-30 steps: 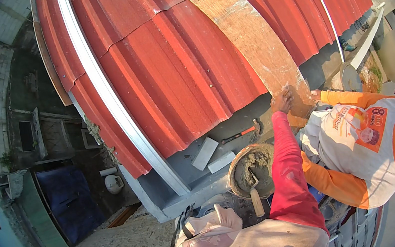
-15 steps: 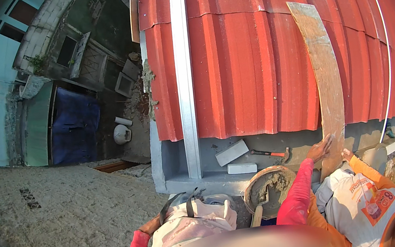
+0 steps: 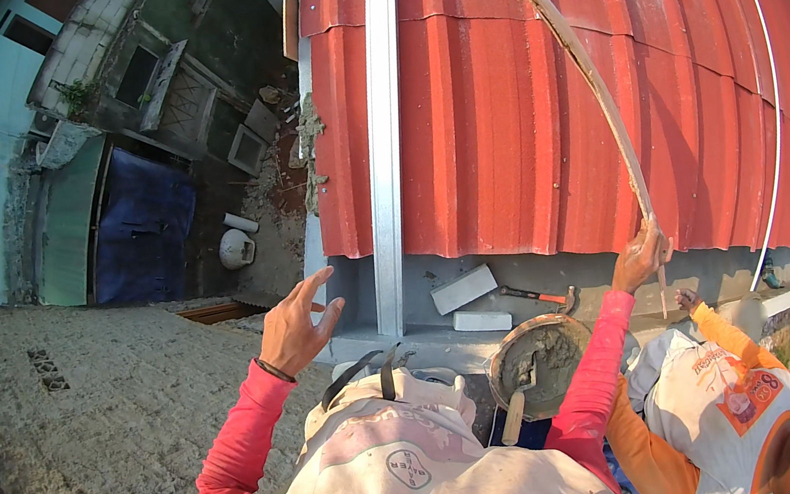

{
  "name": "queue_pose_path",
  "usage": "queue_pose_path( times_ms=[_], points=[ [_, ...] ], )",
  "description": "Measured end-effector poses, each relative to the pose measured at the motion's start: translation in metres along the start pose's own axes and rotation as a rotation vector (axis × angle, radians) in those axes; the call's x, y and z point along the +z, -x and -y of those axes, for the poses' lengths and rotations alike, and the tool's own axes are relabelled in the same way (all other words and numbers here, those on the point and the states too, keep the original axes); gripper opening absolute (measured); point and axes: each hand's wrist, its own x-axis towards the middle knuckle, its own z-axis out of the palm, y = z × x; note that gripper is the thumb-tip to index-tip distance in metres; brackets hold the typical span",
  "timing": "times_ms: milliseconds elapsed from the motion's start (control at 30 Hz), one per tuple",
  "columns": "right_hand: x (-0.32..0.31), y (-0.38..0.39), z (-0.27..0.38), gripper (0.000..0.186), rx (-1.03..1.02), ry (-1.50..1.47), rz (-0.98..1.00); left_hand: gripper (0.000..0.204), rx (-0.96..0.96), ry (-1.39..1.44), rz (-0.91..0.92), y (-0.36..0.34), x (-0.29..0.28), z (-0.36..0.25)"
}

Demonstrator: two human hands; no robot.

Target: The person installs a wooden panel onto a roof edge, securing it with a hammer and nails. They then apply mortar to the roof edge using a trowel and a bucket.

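My right hand point(image 3: 641, 256) grips a long, thin wooden board point(image 3: 580, 54) near its lower end. The board is turned edge-on and rises over the red corrugated roof point(image 3: 490, 132). My left hand point(image 3: 296, 330) is raised at the roof's left corner, fingers apart and nothing in it, left of an upright silver metal channel point(image 3: 385, 147). Between my arms stands a round bucket point(image 3: 499, 396) of wet grey mortar point(image 3: 557, 358), with a wooden-handled trowel point(image 3: 514, 416) resting in it.
Two white blocks point(image 3: 463, 289) and a hammer point(image 3: 535, 295) lie on the grey ledge below the roof. At right a co-worker in orange sleeves holds a hand point(image 3: 688, 299) near the board's lower end. A rough grey wall point(image 3: 126, 416) fills the lower left; a deep drop lies beyond.
The board has turned from its broad face to its edge, its top swinging left. My left hand has come up from beside my body, opening. The co-worker's hand stays near the board's lower end.
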Motion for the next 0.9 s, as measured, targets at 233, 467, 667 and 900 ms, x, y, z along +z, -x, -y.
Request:
queue_pose_path(
  times_ms=[233,467,667,900],
  points=[
    [-0.048,-0.091,0.162,0.034,-0.296,-0.360,0.115,0.081,0.711,-0.486,-0.367,-0.079,-0.069,-0.087],
    [-0.066,-0.132,0.312,0.027,-0.789,-0.739,0.156,0.062,0.530,-0.743,-0.489,-0.070,-0.126,0.003],
    [-0.075,-0.106,0.335,0.037,-0.337,-0.887,-0.131,0.029,0.023,-0.217,-0.291,-0.009,-0.108,0.082],
    [-0.001,0.223,0.298,0.019,1.119,-0.925,0.474,0.027,-0.375,0.300,-0.447,0.051,-0.065,0.137]
  ],
)
